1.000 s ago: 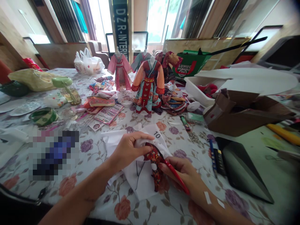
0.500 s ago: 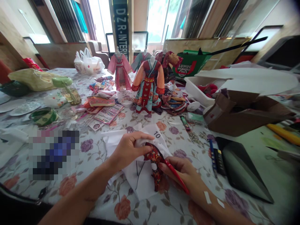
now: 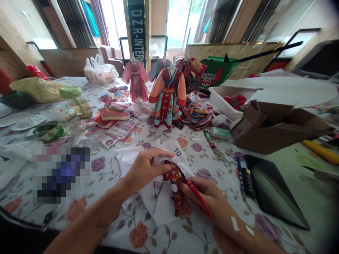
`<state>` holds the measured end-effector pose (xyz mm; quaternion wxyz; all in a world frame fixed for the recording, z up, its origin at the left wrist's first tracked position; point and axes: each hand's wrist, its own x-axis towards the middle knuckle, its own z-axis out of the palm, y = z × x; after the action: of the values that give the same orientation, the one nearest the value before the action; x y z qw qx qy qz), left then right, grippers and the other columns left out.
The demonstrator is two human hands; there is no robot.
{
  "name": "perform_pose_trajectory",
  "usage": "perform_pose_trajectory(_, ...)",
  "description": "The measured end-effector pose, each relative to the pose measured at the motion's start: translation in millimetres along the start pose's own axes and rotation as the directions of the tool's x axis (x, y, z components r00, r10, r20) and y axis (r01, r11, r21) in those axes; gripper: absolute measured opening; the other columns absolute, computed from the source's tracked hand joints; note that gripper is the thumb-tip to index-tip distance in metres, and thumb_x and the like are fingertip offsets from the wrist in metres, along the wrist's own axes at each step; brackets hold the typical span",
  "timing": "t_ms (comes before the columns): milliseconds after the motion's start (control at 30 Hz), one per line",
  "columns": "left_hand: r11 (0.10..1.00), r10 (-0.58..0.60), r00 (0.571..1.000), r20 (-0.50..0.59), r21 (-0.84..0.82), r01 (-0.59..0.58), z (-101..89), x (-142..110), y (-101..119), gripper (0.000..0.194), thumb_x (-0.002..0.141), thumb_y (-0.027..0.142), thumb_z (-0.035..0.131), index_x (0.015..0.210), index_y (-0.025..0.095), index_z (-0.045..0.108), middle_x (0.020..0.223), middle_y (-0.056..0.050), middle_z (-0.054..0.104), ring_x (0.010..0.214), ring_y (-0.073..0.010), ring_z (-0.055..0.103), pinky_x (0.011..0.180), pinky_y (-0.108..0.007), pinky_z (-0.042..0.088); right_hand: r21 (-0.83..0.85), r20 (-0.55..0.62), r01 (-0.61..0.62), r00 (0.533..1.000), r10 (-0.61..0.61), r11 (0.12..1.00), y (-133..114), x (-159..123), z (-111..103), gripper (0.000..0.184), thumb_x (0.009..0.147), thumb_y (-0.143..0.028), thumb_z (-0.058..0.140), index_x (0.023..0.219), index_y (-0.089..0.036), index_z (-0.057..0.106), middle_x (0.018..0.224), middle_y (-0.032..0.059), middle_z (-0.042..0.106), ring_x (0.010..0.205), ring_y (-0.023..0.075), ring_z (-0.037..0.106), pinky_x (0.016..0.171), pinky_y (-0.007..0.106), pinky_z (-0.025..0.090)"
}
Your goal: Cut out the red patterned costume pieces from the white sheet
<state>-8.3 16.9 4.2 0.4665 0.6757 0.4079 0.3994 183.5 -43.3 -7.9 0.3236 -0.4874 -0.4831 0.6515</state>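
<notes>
My left hand (image 3: 144, 169) is closed, pinching a white fabric sheet (image 3: 159, 197) marked "10" together with a red patterned cloth piece (image 3: 177, 190) printed on it. My right hand (image 3: 205, 192) is wrapped round red-handled scissors (image 3: 197, 195) whose blades meet the red cloth just below my left fingers. Both hands rest low over the floral tablecloth (image 3: 111, 225) near the front edge.
Small mannequins in costume, one orange and teal (image 3: 168, 95) and one pink (image 3: 135, 83), stand mid-table among fabric scraps. A brown cardboard box (image 3: 270, 127) and white tray (image 3: 225, 102) lie right, a black tablet (image 3: 272, 192) nearer. Bowls and bags sit at left.
</notes>
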Motion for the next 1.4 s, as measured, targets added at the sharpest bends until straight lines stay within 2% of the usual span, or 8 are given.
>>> perform_pose_trajectory(200, 1.000, 0.014, 1.000, -0.006, -0.023, -0.014, -0.1, -0.5, -0.3, 0.023, 0.077, 0.017, 0.065, 0.098, 0.020, 0.072, 0.101, -0.003, 0.072, 0.096, -0.0172, 0.063, 0.086, -0.026, 0.047, -0.004, -0.001, 0.023, 1.000, -0.023, 1.000, -0.5, 0.8, -0.7, 0.029, 0.077, -0.039, 0.069, 0.061, -0.017, 0.059, 0.046, -0.0004, 0.066, 0.035, 0.0062, 0.046, 0.036, 0.017, 0.029)
perform_pose_trajectory(300, 1.000, 0.014, 1.000, 0.004, -0.011, -0.014, -0.2, -0.4, 1.0, 0.025, 0.076, 0.014, 0.065, 0.099, 0.020, 0.072, 0.100, -0.003, 0.072, 0.096, -0.0170, 0.063, 0.084, -0.025, 0.048, -0.007, -0.010, 0.024, 1.000, -0.024, 1.000, -0.6, 1.1, 0.0, 0.031, 0.076, -0.038, 0.070, 0.057, -0.017, 0.057, 0.044, -0.0018, 0.063, 0.034, 0.0055, 0.043, 0.036, 0.018, 0.027)
perform_pose_trajectory(700, 1.000, 0.011, 0.999, 0.030, 0.023, -0.012, -0.5, -0.1, -0.4, 0.025, 0.075, 0.017, 0.066, 0.099, 0.020, 0.073, 0.098, -0.004, 0.071, 0.094, -0.0191, 0.063, 0.081, -0.028, 0.049, -0.011, -0.029, -0.021, 0.999, 0.021, 1.000, -4.5, 0.9, 2.5, 0.033, 0.071, -0.039, 0.073, 0.056, -0.017, 0.056, 0.041, -0.0029, 0.061, 0.036, 0.0082, 0.051, 0.039, 0.018, 0.033)
perform_pose_trajectory(933, 1.000, 0.004, 1.000, 0.028, 0.023, -0.004, -0.7, 0.1, 1.2, 0.026, 0.075, 0.017, 0.066, 0.100, 0.020, 0.073, 0.099, -0.004, 0.071, 0.095, -0.0198, 0.064, 0.081, -0.028, 0.050, -0.020, -0.003, -0.015, 1.000, 0.015, 1.000, -2.2, 0.9, 2.0, 0.034, 0.074, -0.044, 0.070, 0.057, -0.018, 0.054, 0.046, -0.0007, 0.063, 0.044, 0.0137, 0.059, 0.044, 0.022, 0.040)
perform_pose_trajectory(1167, 1.000, -0.006, 1.000, 0.015, 0.008, 0.006, -0.3, -0.6, 2.1, 0.026, 0.075, 0.016, 0.066, 0.099, 0.019, 0.073, 0.100, -0.004, 0.071, 0.096, -0.0195, 0.064, 0.082, -0.027, 0.049, -0.037, -0.030, -0.011, 0.999, 0.010, 0.999, -4.5, 0.9, 1.8, 0.035, 0.071, -0.043, 0.072, 0.054, -0.019, 0.052, 0.039, -0.0044, 0.056, 0.036, 0.0096, 0.050, 0.038, 0.020, 0.034)
perform_pose_trajectory(1400, 1.000, -0.008, 1.000, 0.022, 0.021, 0.008, -0.7, -0.9, 3.2, 0.026, 0.075, 0.016, 0.066, 0.100, 0.019, 0.073, 0.100, -0.004, 0.071, 0.097, -0.0198, 0.063, 0.082, -0.028, 0.049, -0.031, -0.019, -0.006, 1.000, 0.005, 0.999, -2.7, 0.7, 1.5, 0.031, 0.073, -0.038, 0.072, 0.056, -0.019, 0.054, 0.040, -0.0043, 0.058, 0.036, 0.0097, 0.051, 0.039, 0.020, 0.034)
